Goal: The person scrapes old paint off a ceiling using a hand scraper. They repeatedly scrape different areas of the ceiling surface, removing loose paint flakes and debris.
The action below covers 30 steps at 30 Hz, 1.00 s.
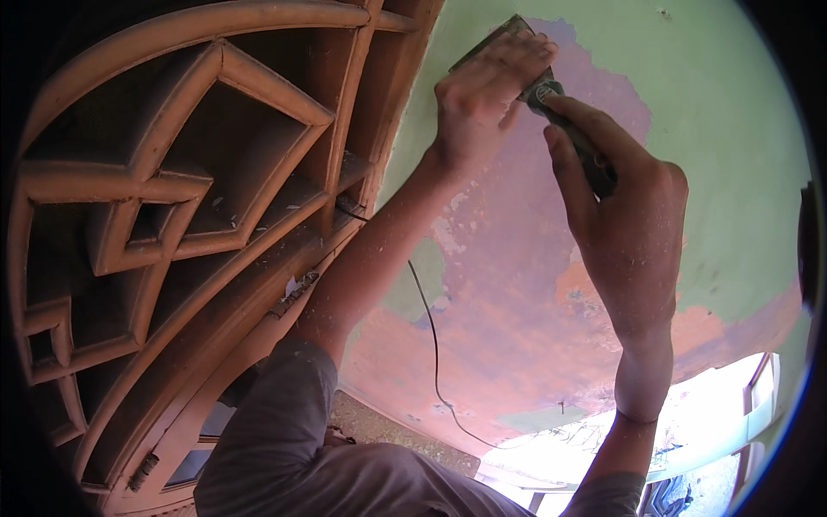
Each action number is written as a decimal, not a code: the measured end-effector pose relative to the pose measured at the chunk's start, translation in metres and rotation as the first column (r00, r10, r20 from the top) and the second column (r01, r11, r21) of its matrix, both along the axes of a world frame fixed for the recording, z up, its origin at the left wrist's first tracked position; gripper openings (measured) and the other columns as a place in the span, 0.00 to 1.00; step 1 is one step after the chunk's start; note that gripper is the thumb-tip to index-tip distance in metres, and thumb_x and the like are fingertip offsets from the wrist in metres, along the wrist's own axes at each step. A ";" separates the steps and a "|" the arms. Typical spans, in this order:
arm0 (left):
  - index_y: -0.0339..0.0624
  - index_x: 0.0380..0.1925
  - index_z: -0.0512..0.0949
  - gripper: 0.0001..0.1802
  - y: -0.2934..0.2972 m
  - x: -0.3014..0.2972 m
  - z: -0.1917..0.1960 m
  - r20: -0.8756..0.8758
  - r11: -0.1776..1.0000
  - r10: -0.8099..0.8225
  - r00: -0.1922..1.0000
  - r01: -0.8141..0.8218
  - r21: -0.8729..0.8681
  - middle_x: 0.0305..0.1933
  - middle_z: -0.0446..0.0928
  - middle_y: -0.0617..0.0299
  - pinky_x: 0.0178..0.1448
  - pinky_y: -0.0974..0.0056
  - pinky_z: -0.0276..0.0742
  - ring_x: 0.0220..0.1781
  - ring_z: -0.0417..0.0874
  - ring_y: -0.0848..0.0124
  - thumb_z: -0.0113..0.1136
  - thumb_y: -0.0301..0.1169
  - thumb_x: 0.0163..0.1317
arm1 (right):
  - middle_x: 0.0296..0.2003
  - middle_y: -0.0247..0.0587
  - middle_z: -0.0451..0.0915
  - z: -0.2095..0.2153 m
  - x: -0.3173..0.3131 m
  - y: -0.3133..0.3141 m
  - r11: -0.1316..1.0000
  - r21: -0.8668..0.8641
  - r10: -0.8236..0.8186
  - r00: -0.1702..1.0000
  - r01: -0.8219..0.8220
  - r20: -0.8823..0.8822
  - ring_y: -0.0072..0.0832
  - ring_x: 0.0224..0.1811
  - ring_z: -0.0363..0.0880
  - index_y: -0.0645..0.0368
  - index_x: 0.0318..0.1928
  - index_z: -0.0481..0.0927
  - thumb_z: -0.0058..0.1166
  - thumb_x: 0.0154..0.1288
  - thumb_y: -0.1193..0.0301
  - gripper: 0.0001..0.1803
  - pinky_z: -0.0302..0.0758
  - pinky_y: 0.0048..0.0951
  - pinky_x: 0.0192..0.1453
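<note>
A paint scraper [551, 95] with a wide flat blade and a dark handle lies against a wall [732, 129] of pale green paint. My right hand [624, 224] grips the handle. My left hand [482, 99] presses its fingers flat on the blade near the top. Below the blade the green coat is gone, and a large patch of bare pinkish-orange plaster [508, 302] shows.
A carved brown wooden lattice [172, 198] with an arched frame fills the left side, dusted with paint flakes. A thin dark wire [431, 345] hangs down the stripped plaster. A bright window opening [715, 422] is at the lower right.
</note>
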<state>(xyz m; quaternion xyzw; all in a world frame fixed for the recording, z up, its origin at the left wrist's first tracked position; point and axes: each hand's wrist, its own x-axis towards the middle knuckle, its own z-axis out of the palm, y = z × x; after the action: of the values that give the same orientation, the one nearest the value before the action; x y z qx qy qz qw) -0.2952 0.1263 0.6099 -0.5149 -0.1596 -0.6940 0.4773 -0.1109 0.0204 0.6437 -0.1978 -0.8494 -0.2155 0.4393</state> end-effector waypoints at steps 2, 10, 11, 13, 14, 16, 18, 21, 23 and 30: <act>0.43 0.51 0.85 0.22 -0.005 0.005 -0.016 0.007 0.998 0.059 0.998 -0.058 -0.025 0.51 0.87 0.58 0.65 0.56 0.84 0.56 0.88 0.59 0.66 0.18 0.54 | 0.24 0.36 0.86 -0.010 0.002 -0.003 0.999 -0.005 -0.043 0.998 0.044 0.043 0.14 0.18 0.73 0.57 0.52 0.88 0.64 0.71 0.71 0.12 0.66 0.22 0.22; 0.43 0.49 0.85 0.24 -0.003 0.000 0.015 0.033 0.999 0.025 0.999 -0.025 0.024 0.50 0.87 0.57 0.64 0.57 0.85 0.56 0.88 0.57 0.60 0.14 0.51 | 0.23 0.32 0.83 0.013 -0.002 0.003 0.993 -0.069 0.089 0.993 -0.094 -0.076 0.11 0.21 0.68 0.55 0.53 0.88 0.63 0.71 0.71 0.12 0.62 0.20 0.24; 0.42 0.49 0.85 0.23 -0.011 0.004 -0.003 0.022 0.997 0.073 0.997 -0.072 -0.032 0.48 0.87 0.55 0.64 0.56 0.84 0.56 0.88 0.57 0.60 0.14 0.51 | 0.23 0.32 0.82 0.005 0.001 -0.005 0.995 -0.078 0.066 0.997 -0.070 -0.046 0.12 0.21 0.67 0.56 0.53 0.88 0.63 0.71 0.71 0.12 0.62 0.20 0.25; 0.40 0.48 0.85 0.23 -0.010 0.011 -0.014 0.037 0.999 0.032 0.999 -0.032 -0.014 0.49 0.87 0.54 0.64 0.56 0.84 0.56 0.88 0.57 0.60 0.14 0.50 | 0.23 0.30 0.79 0.001 0.005 -0.002 0.993 -0.101 0.066 0.998 -0.068 -0.025 0.12 0.21 0.65 0.57 0.54 0.88 0.63 0.72 0.71 0.13 0.61 0.20 0.25; 0.40 0.48 0.85 0.23 -0.009 0.012 -0.016 0.045 1.000 0.012 0.999 -0.012 -0.004 0.49 0.87 0.54 0.64 0.55 0.84 0.56 0.88 0.57 0.60 0.14 0.50 | 0.22 0.30 0.78 -0.001 0.006 -0.001 0.991 -0.112 0.069 0.997 -0.071 -0.018 0.13 0.21 0.63 0.57 0.54 0.88 0.63 0.72 0.70 0.13 0.61 0.21 0.25; 0.40 0.50 0.84 0.25 -0.009 0.008 -0.005 0.092 0.996 0.094 0.991 -0.093 -0.014 0.51 0.86 0.53 0.66 0.54 0.83 0.58 0.86 0.55 0.62 0.13 0.49 | 0.21 0.29 0.79 0.011 -0.001 0.015 0.984 -0.121 0.121 0.991 -0.128 -0.063 0.12 0.20 0.63 0.57 0.54 0.88 0.63 0.72 0.71 0.13 0.60 0.21 0.24; 0.42 0.51 0.84 0.26 -0.017 0.011 0.004 0.090 0.998 0.051 0.995 -0.047 -0.043 0.53 0.86 0.54 0.68 0.53 0.82 0.62 0.84 0.53 0.62 0.12 0.50 | 0.21 0.28 0.78 0.016 0.003 0.006 0.991 -0.093 0.091 0.995 -0.095 -0.052 0.12 0.20 0.62 0.57 0.53 0.88 0.62 0.72 0.70 0.12 0.60 0.22 0.24; 0.43 0.52 0.84 0.25 -0.014 0.011 -0.017 0.029 0.999 -0.019 0.999 0.021 -0.051 0.52 0.86 0.55 0.66 0.54 0.83 0.61 0.85 0.53 0.63 0.13 0.53 | 0.20 0.31 0.78 -0.007 0.003 -0.019 0.995 -0.101 0.020 1.000 -0.021 -0.012 0.12 0.20 0.63 0.59 0.52 0.88 0.62 0.72 0.70 0.11 0.59 0.23 0.23; 0.43 0.52 0.84 0.25 -0.009 0.008 -0.011 0.020 1.000 0.013 1.000 -0.013 -0.008 0.51 0.87 0.55 0.63 0.57 0.85 0.59 0.86 0.54 0.62 0.13 0.52 | 0.20 0.32 0.78 -0.004 -0.003 -0.006 0.987 -0.130 0.086 0.993 -0.096 -0.080 0.12 0.20 0.64 0.59 0.51 0.88 0.63 0.72 0.70 0.11 0.59 0.23 0.23; 0.42 0.50 0.84 0.26 -0.002 0.013 -0.017 0.069 0.998 0.052 0.996 -0.050 -0.030 0.49 0.87 0.58 0.63 0.58 0.85 0.57 0.87 0.60 0.61 0.12 0.48 | 0.21 0.30 0.75 -0.002 -0.003 0.008 0.985 -0.135 0.097 0.994 -0.104 -0.060 0.14 0.21 0.61 0.60 0.52 0.88 0.63 0.72 0.69 0.12 0.59 0.25 0.24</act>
<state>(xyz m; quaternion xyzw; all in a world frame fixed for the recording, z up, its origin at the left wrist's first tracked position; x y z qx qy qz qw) -0.2825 0.1241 0.5927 -0.4930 -0.1991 -0.6967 0.4816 -0.1140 0.0285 0.6416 -0.1903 -0.8592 -0.1287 0.4572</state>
